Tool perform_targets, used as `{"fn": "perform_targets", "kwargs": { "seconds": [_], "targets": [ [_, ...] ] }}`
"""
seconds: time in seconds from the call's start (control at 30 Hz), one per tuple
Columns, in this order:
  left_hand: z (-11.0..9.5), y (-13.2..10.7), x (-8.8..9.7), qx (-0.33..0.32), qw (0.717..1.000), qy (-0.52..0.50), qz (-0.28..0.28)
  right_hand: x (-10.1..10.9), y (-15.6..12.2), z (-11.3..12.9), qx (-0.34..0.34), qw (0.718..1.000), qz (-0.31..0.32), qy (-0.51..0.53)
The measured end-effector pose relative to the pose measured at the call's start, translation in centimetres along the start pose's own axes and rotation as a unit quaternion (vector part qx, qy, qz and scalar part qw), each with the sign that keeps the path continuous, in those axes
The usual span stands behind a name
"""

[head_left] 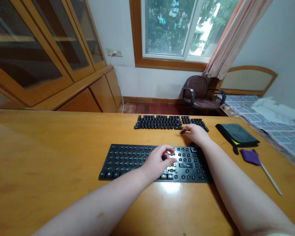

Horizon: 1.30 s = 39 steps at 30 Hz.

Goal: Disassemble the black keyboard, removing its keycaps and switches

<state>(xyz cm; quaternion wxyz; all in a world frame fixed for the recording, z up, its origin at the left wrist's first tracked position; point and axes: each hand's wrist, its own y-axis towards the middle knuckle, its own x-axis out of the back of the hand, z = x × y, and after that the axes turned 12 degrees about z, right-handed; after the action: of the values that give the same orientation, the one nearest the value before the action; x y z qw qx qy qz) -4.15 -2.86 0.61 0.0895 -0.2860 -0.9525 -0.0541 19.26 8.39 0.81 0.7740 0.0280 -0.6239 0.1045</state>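
Observation:
A black keyboard (130, 160) lies on the desk in front of me, most of its keycaps off and bare switch mounts showing. A few keycaps (166, 176) sit along its bottom row. Over the keyboard's middle is my left hand (159, 159), its fingers curved with thumb and index apart and nothing visible between them. Beyond the keyboard, loose black keycaps (157, 122) lie in rows laid out like a keyboard. My right hand (195, 133) reaches to the near edge of those rows, fingertips pinching a small black keycap (182, 132). The right forearm hides the keyboard's right end.
To the right lie a dark folded cloth or pouch (238, 133), a purple cloth (250, 157) and a thin pale stick (271, 178). Past the wooden desk's (51, 157) far edge stand a chair (198, 91) and a bed (267, 114). A cabinet (64, 65) runs along the left.

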Motion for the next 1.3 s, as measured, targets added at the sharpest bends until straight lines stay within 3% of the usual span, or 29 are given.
{"fn": "perform_targets", "kwargs": {
  "seconds": [0.37, 0.63, 1.3],
  "targets": [
    [-0.29, 0.08, -0.02, 0.010, 1.000, 0.000, 0.002, -1.08, 0.75, -0.56, -0.016, 0.999, -0.025, 0.022],
    [-0.38, 0.12, 0.01, 0.003, 1.000, 0.006, 0.000, -0.95, 0.21, -0.36, 0.006, 0.999, -0.032, 0.021],
    [-0.43, 0.05, 0.02, 0.009, 0.999, 0.042, 0.005, -0.58, 0.41, 0.08, -0.011, 0.999, -0.034, 0.007]
  ]
}}
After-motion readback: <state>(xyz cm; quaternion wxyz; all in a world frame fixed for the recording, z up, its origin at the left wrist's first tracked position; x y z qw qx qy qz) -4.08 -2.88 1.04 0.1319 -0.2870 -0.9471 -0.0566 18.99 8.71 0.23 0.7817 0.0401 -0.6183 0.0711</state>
